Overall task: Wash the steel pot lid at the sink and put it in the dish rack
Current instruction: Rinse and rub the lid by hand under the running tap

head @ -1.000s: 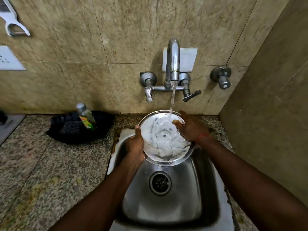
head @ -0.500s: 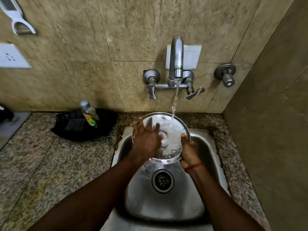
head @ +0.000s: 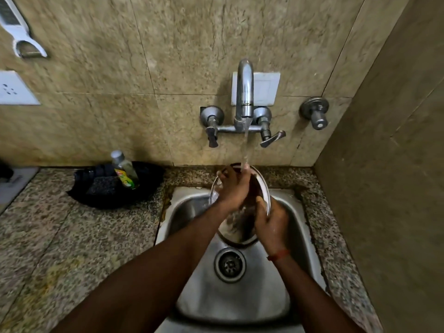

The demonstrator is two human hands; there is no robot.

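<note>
Steel pot lid [head: 237, 227]: right hand [head: 272, 222] grips its rim, left hand [head: 234, 188] presses flat; bottle label [head: 123, 177] unreadable.

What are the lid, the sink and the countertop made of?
The lid looks like polished steel: its rim shines bright and its face mirrors the light. The sink seems to be brushed stainless steel, grey with a soft, dull sheen. The countertop looks like polished granite, speckled grey, black and tan, though it could be imitation stone.
</note>
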